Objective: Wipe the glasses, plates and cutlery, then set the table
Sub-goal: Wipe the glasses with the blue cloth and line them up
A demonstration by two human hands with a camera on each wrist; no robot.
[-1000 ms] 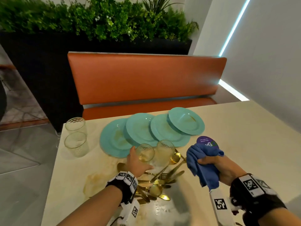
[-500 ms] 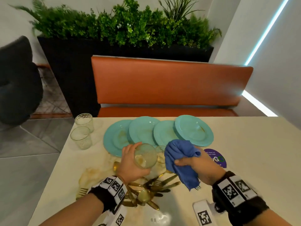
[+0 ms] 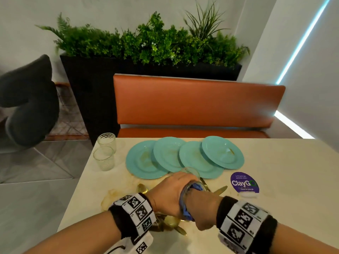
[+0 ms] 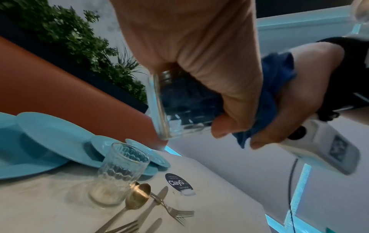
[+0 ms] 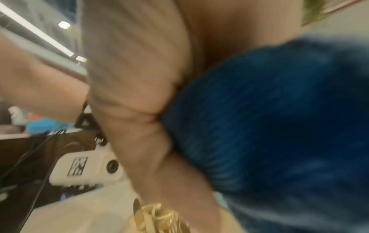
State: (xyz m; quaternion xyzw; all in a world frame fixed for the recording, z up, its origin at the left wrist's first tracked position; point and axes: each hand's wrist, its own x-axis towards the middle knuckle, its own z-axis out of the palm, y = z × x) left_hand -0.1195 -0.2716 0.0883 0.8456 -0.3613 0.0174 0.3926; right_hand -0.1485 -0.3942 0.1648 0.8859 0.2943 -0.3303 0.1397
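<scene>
My left hand (image 3: 168, 193) grips a clear ribbed glass (image 4: 179, 110), tipped on its side above the table. My right hand (image 3: 201, 206) holds a blue cloth (image 4: 277, 78) bunched against the glass's mouth, and blue shows through the glass wall. Another glass (image 4: 117, 173) stands on the table below, beside the gold cutlery (image 4: 139, 198), which lies in a loose pile. Several turquoise plates (image 3: 183, 158) overlap in a row behind my hands. Two more glasses (image 3: 104, 158) stand at the table's far left corner.
A purple ClayGo sticker (image 3: 244, 183) lies to the right of my hands. A brownish smear (image 3: 110, 197) marks the white table (image 3: 284, 171) near its left edge. Beyond are an orange bench (image 3: 198, 105), a black planter and, at left, a dark chair (image 3: 27, 99).
My left hand has lifted the glass off the table and tipped it toward my right hand. My right hand has brought the cloth up to its mouth. The head view has tilted up.
</scene>
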